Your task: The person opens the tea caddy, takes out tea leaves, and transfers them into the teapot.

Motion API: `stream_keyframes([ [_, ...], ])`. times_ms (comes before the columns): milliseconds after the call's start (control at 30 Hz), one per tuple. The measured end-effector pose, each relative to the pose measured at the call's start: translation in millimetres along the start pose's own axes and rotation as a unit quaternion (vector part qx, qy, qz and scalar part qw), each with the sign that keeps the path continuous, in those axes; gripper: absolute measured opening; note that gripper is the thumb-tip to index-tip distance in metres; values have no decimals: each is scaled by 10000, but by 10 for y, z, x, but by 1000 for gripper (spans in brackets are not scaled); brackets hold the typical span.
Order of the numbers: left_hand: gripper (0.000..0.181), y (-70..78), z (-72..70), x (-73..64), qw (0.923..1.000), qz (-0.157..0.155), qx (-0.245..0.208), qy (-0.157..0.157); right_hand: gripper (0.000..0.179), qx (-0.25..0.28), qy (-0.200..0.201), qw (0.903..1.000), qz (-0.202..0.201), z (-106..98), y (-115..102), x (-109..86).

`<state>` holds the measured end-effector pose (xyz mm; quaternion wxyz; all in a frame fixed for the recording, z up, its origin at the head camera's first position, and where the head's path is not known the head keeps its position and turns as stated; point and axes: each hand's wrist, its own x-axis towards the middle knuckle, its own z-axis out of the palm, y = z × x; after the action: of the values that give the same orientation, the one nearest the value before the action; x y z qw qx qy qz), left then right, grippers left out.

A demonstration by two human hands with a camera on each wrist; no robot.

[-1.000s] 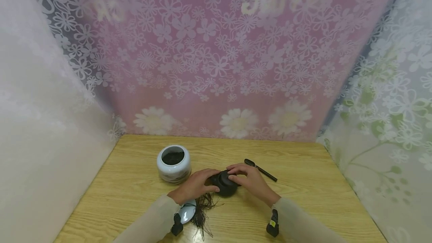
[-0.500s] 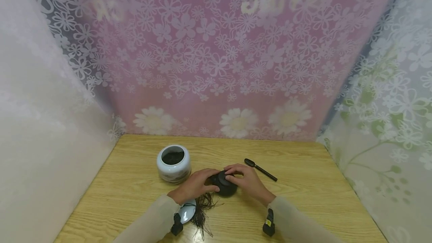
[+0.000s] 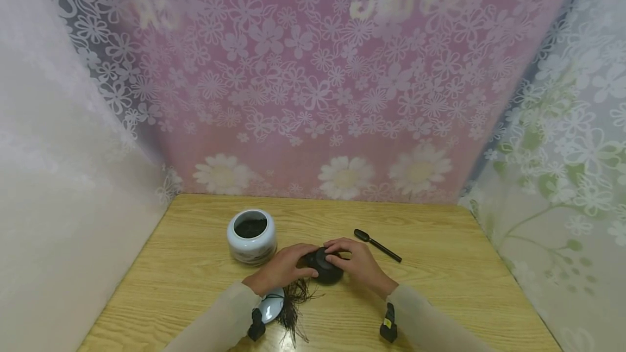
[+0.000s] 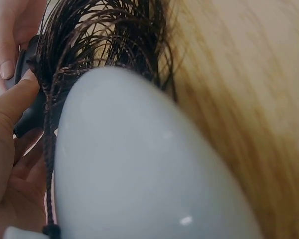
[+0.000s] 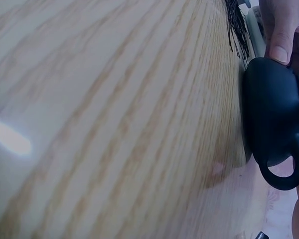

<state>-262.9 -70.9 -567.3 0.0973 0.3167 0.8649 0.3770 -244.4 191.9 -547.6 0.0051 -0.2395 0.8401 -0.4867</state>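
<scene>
A small black teapot stands on the wooden table between the two hands. The left hand grips its left side, thumb in front and fingers behind. With thumb and fingers the right hand holds the teapot's black lid from above, and the lid lies flat over the opening. In the right wrist view the teapot shows its loop handle, with the left thumb pressed to its wall. A glossy white lid with a dark tassel fills much of the left wrist view.
A white ceramic jar of dark loose contents stands behind the left hand. To the back right lies a black scoop. The white lid's tassel spreads over the table below the left wrist. A pink floral curtain hangs behind the table.
The teapot lid was tilted over the opening and now lies level on it. The right hand has shifted slightly left with it. The left hand has stayed in place.
</scene>
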Motion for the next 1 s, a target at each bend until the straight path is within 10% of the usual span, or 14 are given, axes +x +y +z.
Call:
stream_keyframes([
  [300, 71, -50, -46, 28, 9998, -97, 32, 149, 30, -131, 110, 9998, -126, -25, -53, 10],
  [667, 75, 424, -767, -95, 9963, -199, 89, 826, 33, 261, 87, 9986, -443, 43, -369, 214],
  [1000, 80, 170, -1308, -373, 9860, -566, 680, 1416, 34, 849, -582, 9941, -341, 500, -582, 312],
])
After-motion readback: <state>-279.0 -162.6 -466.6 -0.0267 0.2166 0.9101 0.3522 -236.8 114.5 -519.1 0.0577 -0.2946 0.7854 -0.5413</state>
